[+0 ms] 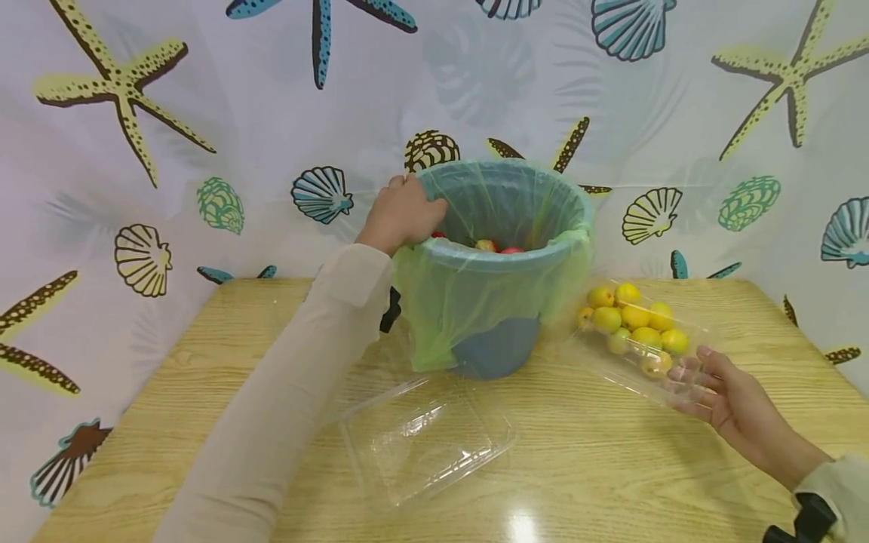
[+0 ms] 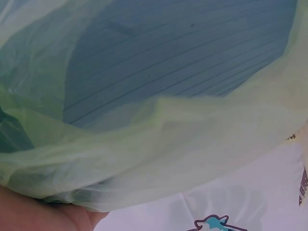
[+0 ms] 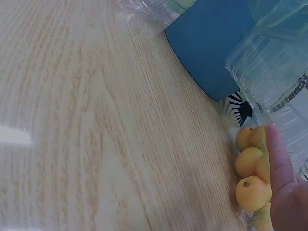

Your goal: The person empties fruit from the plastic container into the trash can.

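Note:
My left hand (image 1: 403,215) grips the left rim of a blue bin (image 1: 498,348), with the thumb on the inner side. A thin green plastic bag (image 1: 434,302) lines the bin and hangs over its rim; the same bag (image 2: 202,139) fills much of the left wrist view. At the right, my right hand (image 1: 736,407) holds the near edge of a clear plastic tray (image 3: 269,62). Small yellow lemon-like fruits (image 1: 634,317) show through clear plastic beside its fingers. Whether they lie in the held tray or another one behind it, I cannot tell.
Inside the bin lie several red and yellowish fruits (image 1: 485,245), mostly hidden by its wall. Another clear plastic tray (image 1: 428,437) lies on the wooden table (image 1: 584,483) in front of the bin. A white cloth with shells and starfish (image 1: 258,98) hangs behind.

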The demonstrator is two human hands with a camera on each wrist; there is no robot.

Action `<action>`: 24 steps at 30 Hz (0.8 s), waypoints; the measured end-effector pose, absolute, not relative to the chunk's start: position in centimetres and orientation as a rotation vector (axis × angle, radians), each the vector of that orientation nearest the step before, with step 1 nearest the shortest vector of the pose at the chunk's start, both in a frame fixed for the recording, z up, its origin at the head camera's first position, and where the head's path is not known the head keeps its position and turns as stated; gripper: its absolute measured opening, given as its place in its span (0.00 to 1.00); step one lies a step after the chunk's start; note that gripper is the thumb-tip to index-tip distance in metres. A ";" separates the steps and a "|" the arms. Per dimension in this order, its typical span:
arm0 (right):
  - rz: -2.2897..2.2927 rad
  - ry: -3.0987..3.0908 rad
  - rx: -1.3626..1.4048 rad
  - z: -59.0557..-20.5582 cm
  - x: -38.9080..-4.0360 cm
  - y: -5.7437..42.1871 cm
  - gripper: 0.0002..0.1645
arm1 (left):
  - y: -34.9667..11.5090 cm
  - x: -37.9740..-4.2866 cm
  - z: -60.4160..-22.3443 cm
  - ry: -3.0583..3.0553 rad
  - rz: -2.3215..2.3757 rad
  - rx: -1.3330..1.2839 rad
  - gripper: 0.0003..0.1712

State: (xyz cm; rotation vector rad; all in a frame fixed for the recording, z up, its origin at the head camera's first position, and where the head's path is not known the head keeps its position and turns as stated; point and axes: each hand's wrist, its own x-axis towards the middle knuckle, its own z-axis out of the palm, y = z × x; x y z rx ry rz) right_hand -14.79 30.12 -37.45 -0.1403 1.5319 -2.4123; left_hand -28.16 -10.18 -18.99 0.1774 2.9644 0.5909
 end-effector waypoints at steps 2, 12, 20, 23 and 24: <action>-2.397 1.532 -0.145 -37.6 -14.6 29.8 0.13 | -10.1 -28.2 -19.0 2.966 0.588 0.175 0.40; -2.274 1.655 -0.066 -38.6 -13.9 29.0 0.14 | -10.2 -28.2 -19.0 2.963 0.585 0.173 0.39; -2.245 1.558 -0.089 -39.8 -13.0 28.8 0.17 | -10.2 -27.8 -18.9 2.957 0.595 0.188 0.40; -2.225 1.534 -0.138 -40.2 -12.8 28.7 0.18 | -10.2 -27.8 -19.0 2.958 0.598 0.186 0.40; -2.221 1.523 -0.148 -40.3 -12.8 28.7 0.18 | -10.2 -27.8 -19.0 2.959 0.603 0.186 0.40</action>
